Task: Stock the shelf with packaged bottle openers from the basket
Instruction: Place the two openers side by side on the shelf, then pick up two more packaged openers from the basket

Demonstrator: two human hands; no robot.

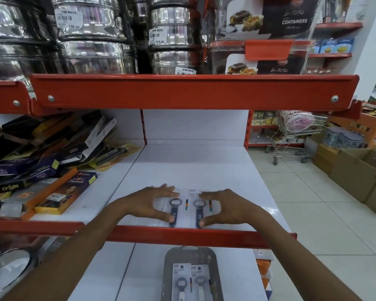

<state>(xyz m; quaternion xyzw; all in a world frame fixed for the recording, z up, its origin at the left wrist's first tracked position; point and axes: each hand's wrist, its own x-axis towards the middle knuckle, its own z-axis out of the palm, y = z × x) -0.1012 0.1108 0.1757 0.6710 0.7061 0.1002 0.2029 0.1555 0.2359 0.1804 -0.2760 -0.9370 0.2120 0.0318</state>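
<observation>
Two packaged bottle openers lie flat side by side near the front edge of the white shelf [182,161]. My left hand [149,202] spans the left package [175,210], thumb at its near end and fingers at its far end. My right hand [223,205] spans the right package [199,210] the same way. Both cards rest on the shelf board. On the shelf below stands a grey basket [192,255] with two more packaged openers [190,281] in it.
A jumble of boxed kitchen tools [44,157] fills the left shelf section. The red shelf lip [182,234] runs in front of my hands. Steel tins [91,35] and container boxes sit overhead. A trolley [295,135] and cardboard cartons [356,170] stand in the right aisle.
</observation>
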